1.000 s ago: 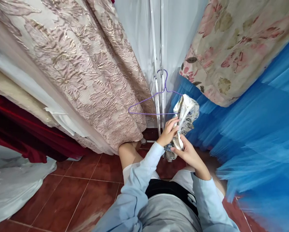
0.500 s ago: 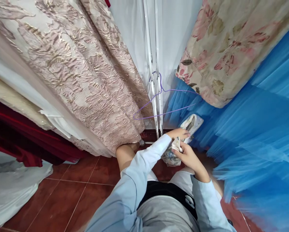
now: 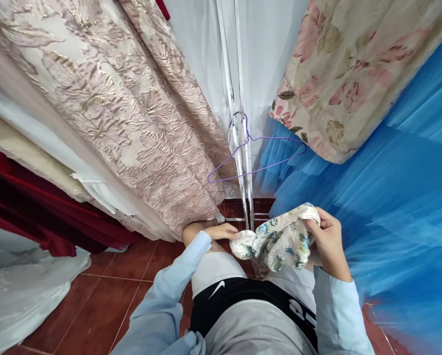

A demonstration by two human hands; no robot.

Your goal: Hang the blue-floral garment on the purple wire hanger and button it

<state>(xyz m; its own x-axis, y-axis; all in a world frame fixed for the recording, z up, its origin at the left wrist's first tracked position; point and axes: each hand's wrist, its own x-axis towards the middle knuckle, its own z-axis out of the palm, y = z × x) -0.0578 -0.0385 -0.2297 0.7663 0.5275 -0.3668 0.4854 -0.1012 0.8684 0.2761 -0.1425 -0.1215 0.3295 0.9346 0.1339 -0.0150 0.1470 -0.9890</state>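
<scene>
i see black shorts (image 3: pixel 217 301) nearest, floral garment (image 3: pixel 283 241) bunched up just past them, above the thighs. left hand (image 3: pixel 221 231) pinches its left end, right hand (image 3: pixel 329 240) grips its right end, thumb on top. beyond: purple hanger (image 3: pixel 248 136) at the white poles (image 3: pixel 242 88), between pink brocade dress (image 3: pixel 132 113) and blue tulle skirt (image 3: pixel 394 197).
</scene>
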